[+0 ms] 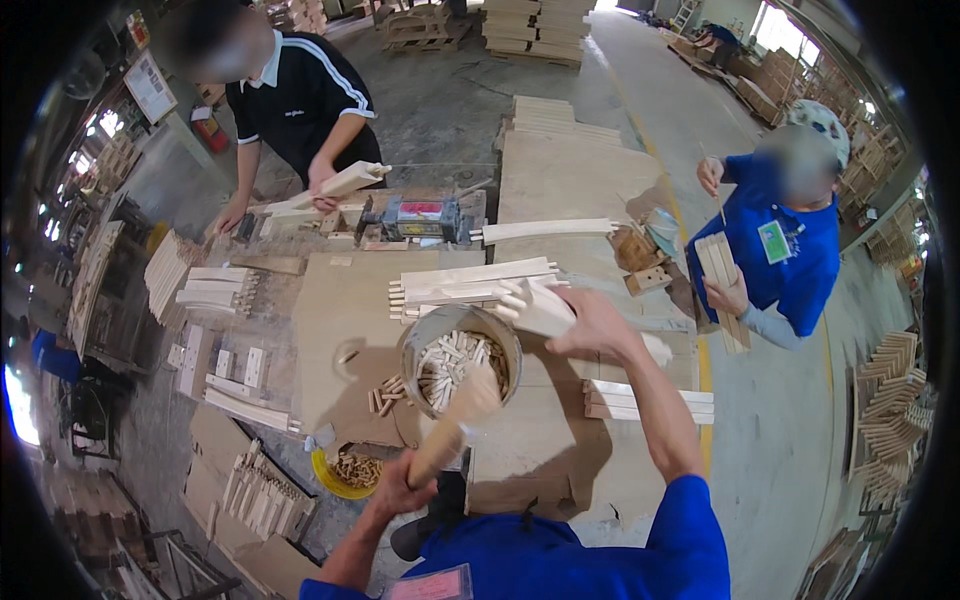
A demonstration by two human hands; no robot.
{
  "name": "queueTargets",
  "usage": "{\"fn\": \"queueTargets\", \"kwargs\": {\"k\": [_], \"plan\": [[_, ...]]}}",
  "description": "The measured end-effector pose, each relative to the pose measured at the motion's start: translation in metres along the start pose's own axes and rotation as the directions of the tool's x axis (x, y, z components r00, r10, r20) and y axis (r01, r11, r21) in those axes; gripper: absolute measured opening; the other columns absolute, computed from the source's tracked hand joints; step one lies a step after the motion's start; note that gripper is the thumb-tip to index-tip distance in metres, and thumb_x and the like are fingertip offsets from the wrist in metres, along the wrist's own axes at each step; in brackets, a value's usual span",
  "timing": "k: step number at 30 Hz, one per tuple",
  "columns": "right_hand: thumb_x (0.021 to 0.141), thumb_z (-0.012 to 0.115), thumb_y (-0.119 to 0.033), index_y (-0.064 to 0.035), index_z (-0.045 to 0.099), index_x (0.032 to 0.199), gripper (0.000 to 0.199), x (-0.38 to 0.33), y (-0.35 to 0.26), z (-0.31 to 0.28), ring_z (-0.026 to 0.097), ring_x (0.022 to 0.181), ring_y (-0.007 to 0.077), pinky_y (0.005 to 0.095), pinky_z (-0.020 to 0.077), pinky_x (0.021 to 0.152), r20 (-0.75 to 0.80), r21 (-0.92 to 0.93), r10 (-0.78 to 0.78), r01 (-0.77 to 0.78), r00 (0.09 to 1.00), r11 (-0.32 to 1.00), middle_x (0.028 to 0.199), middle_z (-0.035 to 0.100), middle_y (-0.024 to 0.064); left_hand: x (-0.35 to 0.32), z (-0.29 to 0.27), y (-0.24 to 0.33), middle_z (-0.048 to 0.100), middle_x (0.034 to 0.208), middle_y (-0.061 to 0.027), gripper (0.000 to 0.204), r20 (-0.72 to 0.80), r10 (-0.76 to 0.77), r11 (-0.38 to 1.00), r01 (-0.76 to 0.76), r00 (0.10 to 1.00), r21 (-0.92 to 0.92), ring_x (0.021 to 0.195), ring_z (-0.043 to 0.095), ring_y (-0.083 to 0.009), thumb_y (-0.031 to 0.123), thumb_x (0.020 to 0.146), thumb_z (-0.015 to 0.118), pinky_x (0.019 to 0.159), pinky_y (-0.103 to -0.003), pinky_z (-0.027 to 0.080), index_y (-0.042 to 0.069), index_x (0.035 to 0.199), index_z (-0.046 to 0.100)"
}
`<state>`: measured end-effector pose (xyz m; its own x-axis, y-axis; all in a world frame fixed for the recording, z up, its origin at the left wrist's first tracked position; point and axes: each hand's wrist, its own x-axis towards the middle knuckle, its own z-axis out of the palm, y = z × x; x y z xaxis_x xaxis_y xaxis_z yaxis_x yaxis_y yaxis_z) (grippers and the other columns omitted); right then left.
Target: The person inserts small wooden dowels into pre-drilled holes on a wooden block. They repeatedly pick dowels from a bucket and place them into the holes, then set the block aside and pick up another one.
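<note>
My left hand (pixel 403 487) is wrapped round the handle of a wooden mallet (pixel 440 450). The mallet's blurred head is raised over the near side of a round bucket (pixel 513 352) of pale wooden dowels (pixel 445 362). Beyond the bucket's right side, my right hand (pixel 597 325) grips a bundle of pale wooden pieces (pixel 545 310), with peg-like ends pointing left. Just behind lie more wooden rails (pixel 470 277) with dowels in their left ends. Loose dowels (pixel 385 395) lie on the cardboard beside the bucket.
A grey clamp-like machine (pixel 420 218) stands at the back. Across the table, one person (pixel 310 110) handles a wooden part; another in blue (pixel 765 240) holds wooden strips at right. A yellow bowl of dowels (pixel 345 485) sits lower left. Stacked rails (pixel 650 402) lie right.
</note>
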<state>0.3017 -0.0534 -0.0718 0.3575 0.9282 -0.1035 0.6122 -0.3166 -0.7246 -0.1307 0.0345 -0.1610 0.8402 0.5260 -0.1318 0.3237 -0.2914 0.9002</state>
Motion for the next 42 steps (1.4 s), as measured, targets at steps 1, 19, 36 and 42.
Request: {"fn": "queueTargets", "kwargs": {"k": [1, 19, 36, 42], "plan": [[0.056, 0.084, -0.037, -0.0078, 0.062, 0.133, 0.086, 0.031, 0.004, 0.004, 0.07, 0.103, 0.0362, 0.0418, 0.0544, 0.092, 0.028, -0.069, -0.021, 0.023, 0.999, 0.997, 0.113, 0.072, 0.0214, -0.013, 0.01, -0.022, 0.067, 0.082, -0.0122, 0.044, 0.041, -0.003, 0.998, 0.005, 0.999, -0.058, 0.076, 0.069, -0.0267, 0.027, 0.075, 0.082, 0.071, -0.037, 0.054, 0.005, 0.108, 0.063], [0.087, 0.07, -0.023, -0.0031, 0.063, 0.12, 0.039, -0.063, 0.043, 0.052, 0.065, 0.098, 0.0427, 0.0479, 0.0538, 0.086, 0.01, -0.205, -0.032, 0.033, 0.999, 0.978, 0.102, 0.069, 0.0216, 0.007, 0.1, -0.065, 0.058, 0.116, -0.0221, 0.046, -0.029, 0.235, 0.729, -0.156, 0.972, 0.666, 0.102, 0.061, -0.0435, 0.021, 0.084, 0.074, 0.084, -0.049, 0.052, -0.002, 0.122, 0.062], [0.065, 0.077, -0.012, -0.009, 0.06, 0.109, 0.047, -0.212, 0.144, 0.112, 0.058, 0.108, 0.0346, 0.0479, 0.0454, 0.097, -0.258, -0.498, 0.04, -0.168, 0.965, 0.851, 0.111, 0.062, 0.0108, 0.223, 0.0, 0.032, 0.07, 0.103, -0.0234, 0.022, 0.272, -0.076, 0.619, -0.169, 0.959, 0.767, 0.093, 0.068, -0.0437, 0.011, 0.087, 0.059, 0.08, -0.05, 0.056, 0.004, 0.101, 0.075], [0.059, 0.086, -0.012, -0.0094, 0.066, 0.114, 0.059, -0.237, 0.047, 0.061, 0.068, 0.1, 0.0294, 0.0411, 0.0519, 0.093, -0.268, -0.119, 0.055, -0.089, 0.962, 0.989, 0.104, 0.07, 0.0101, 0.259, 0.039, -0.009, 0.072, 0.109, -0.0224, 0.022, 0.202, -0.104, 0.409, -0.143, 0.974, 0.901, 0.099, 0.072, -0.0382, 0.01, 0.086, 0.06, 0.083, -0.045, 0.059, 0.001, 0.098, 0.076]]}}
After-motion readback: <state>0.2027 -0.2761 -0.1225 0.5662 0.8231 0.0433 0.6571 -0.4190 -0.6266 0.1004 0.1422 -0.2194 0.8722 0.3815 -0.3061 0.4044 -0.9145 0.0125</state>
